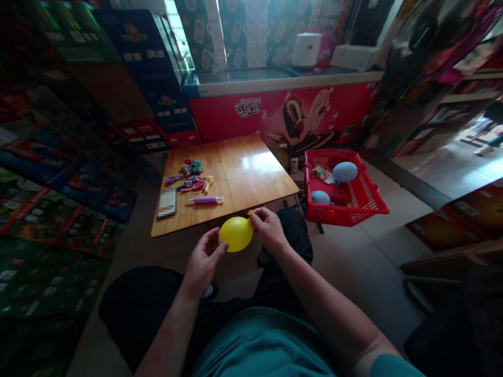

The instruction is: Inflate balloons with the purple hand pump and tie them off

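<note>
A small inflated yellow balloon [236, 234] is between my hands, just in front of the table's near edge. My left hand [203, 260] cups its left side, thumb and fingers resting against the rubber. At the other end, my right hand [269, 229] pinches the balloon's neck between thumb and fingers. On the wooden table [236, 157] lies a purple hand pump [205, 200]. Behind it are several uninflated balloons [195, 183] in mixed colours, in two loose piles. A phone-like flat object [167, 203], blurred out, lies at the table's left edge.
A red plastic basket [349, 215] on the right holds two light blue balloons [346, 172] and some crumpled paper [321, 173]. A red chest freezer [220, 118] stands behind the table. Stacked drink cartons [157, 89] line the left side. My knees are below the table's near edge.
</note>
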Demonstrator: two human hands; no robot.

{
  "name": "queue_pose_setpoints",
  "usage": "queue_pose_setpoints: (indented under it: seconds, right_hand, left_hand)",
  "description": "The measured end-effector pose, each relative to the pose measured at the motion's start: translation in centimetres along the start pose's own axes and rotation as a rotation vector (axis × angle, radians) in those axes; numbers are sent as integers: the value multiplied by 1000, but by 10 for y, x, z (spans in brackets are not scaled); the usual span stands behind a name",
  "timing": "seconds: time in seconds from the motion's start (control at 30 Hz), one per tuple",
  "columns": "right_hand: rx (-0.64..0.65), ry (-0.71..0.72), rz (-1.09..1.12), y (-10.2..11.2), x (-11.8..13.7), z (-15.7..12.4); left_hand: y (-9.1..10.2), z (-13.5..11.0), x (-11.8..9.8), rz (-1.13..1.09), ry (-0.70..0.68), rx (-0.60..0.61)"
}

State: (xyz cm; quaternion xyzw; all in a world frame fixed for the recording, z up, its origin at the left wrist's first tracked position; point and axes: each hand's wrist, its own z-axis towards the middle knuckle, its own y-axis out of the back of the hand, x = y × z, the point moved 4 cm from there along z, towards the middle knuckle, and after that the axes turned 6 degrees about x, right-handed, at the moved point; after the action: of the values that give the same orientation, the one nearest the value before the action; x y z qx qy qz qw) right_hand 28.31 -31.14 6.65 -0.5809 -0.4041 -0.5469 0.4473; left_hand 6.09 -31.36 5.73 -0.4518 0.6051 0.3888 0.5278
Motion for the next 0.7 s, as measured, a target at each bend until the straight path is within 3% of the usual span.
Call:
queue_pose_setpoints:
  seconds: [0.1,0.2,0.3,0.5,0.7]
  right_hand:
    - [-103,-14,76,37,3,10]
    - [-207,-14,126,69,6,11]
    - [-322,2,157,104,8,12]
    - [-567,53,106,198,3,20]
    - [-753,78,-39,290,-8,33]
  left_hand:
    - [-26,9,-5,-49,-18,44]
    - [-69,29,-17,-54,-91,191]
    - [-114,57,-27,-17,-135,265]
    - [-198,111,-29,-5,-175,376]
    - [-282,146,-26,69,-231,516]
